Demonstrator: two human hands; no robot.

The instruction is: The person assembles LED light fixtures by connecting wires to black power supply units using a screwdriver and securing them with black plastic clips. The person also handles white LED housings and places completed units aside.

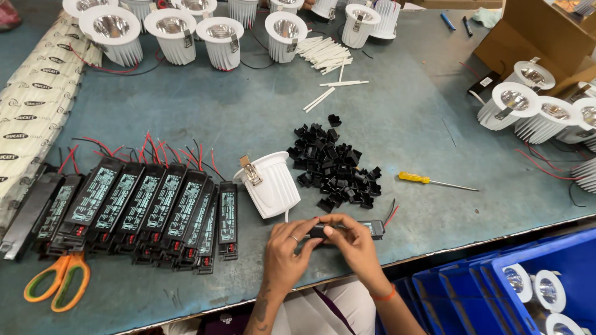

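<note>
Just in front of the white downlight housing point(268, 185), at the table's near edge, your left hand point(287, 247) and right hand point(354, 241) both pinch one black driver box point(366, 229) between their fingertips. Right of the housing lies the heap of black clips point(335, 166); left of it stands the row of drivers point(143, 208).

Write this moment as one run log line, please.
left hand + right hand: holding black driver box | white downlight beside | black clips pile behind
</note>
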